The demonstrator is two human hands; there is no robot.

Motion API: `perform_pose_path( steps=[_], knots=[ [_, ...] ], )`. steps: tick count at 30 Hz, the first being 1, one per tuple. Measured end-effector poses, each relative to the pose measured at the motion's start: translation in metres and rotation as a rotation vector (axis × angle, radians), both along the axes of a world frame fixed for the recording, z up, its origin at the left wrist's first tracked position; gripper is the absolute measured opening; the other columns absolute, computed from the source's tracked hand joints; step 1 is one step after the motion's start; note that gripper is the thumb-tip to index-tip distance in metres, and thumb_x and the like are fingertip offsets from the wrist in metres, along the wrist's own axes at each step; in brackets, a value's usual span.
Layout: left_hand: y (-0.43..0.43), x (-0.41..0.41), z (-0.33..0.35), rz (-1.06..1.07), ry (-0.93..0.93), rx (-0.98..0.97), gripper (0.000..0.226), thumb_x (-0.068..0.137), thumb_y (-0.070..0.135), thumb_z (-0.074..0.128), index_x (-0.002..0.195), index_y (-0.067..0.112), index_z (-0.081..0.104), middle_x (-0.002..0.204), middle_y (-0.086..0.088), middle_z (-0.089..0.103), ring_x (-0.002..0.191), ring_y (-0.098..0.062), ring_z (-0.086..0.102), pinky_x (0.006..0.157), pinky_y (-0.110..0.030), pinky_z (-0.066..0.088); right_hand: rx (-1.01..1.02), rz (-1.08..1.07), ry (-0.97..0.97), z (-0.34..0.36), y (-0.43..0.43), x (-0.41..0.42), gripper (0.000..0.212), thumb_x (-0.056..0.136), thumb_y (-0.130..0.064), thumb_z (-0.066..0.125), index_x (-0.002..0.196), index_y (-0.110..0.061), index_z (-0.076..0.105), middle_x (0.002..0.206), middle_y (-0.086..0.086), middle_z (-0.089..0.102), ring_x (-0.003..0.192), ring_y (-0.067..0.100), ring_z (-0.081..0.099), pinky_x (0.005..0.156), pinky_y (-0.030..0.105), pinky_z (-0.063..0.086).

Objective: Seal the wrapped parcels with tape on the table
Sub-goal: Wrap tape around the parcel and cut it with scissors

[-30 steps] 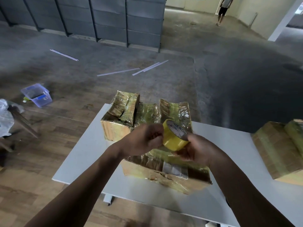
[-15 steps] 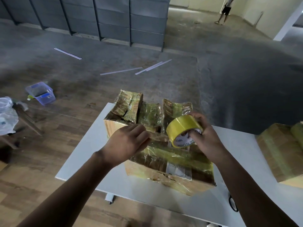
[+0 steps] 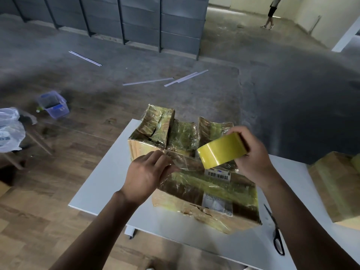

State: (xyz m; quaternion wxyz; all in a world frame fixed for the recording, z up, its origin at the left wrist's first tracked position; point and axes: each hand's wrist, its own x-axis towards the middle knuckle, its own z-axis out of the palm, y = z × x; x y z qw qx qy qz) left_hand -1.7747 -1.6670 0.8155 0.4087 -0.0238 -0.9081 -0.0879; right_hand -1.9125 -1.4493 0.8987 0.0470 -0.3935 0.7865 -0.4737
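While left hand (image 3: 148,173) pinches tape end (image 3: 173,162) at the near parcel (image 3: 210,191) — anchor, presumably — right hand (image 3: 252,155) grips tape roll (image 3: 221,151), lifted right to draw it taut.

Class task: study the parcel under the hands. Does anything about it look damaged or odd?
Yes. The parcel is battered: its near face is torn beside the white label, and the raised flap at its far left corner is cracked and crumpled under the wrap.
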Motion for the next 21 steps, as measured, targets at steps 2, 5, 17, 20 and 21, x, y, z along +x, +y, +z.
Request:
perform_pose_path(
  steps=[2,5,17,20,21],
  knots=[
    [0.000,0.002,0.002,-0.003,0.023,-0.015,0.037,0.097,0.036,0.053,0.075,0.009,0.064,0.071,-0.001,0.059,0.058,-0.016,0.054,0.049,-0.024,0.039,0.033,0.026,0.038,0.007,-0.004,-0.003,0.049,0.078,0.002,0.055,0.096,-0.043,0.051,0.099,-0.012,0.059,0.088,0.005,0.055,0.068,0.024,0.045],
    [0.002,0.005,0.003,-0.008,0.037,-0.048,0.037,0.098,0.033,0.054,0.072,0.008,0.064,0.069,-0.001,0.057,0.056,-0.016,0.053,0.049,-0.025,0.038,0.083,0.036,0.059,0.015,-0.012,-0.009,0.068,0.075,0.017,0.057,0.094,-0.048,0.052,0.096,-0.015,0.058,0.085,0.003,0.054,0.065,0.023,0.042],
    [0.018,-0.018,0.011,-0.094,-0.218,0.942,0.043,0.102,0.042,0.038,0.087,0.010,0.062,0.075,-0.003,0.063,0.063,-0.017,0.060,0.056,-0.033,0.049,0.090,0.020,0.031,0.046,-0.032,-0.021,0.055,0.076,0.020,0.052,0.086,-0.034,0.053,0.075,-0.022,0.056,0.065,-0.005,0.049,0.052,0.010,0.033],
    [0.033,-0.032,0.031,-0.294,-0.329,1.828,0.040,0.103,0.031,0.037,0.108,0.001,0.062,0.098,-0.016,0.069,0.084,-0.023,0.070,0.075,-0.036,0.056,0.012,-0.002,0.010,0.043,-0.034,-0.024,0.055,0.075,0.024,0.049,0.087,-0.030,0.053,0.073,-0.019,0.055,0.066,-0.003,0.046,0.056,0.015,0.033],
    [0.035,-0.037,0.035,-0.376,-0.374,2.011,0.041,0.104,0.031,0.036,0.115,-0.001,0.059,0.108,-0.019,0.067,0.093,-0.026,0.070,0.081,-0.036,0.056,-0.016,-0.011,-0.013,0.041,-0.035,-0.025,0.055,0.075,0.025,0.048,0.087,-0.029,0.054,0.072,-0.018,0.055,0.066,-0.003,0.045,0.057,0.016,0.033]
  ],
)
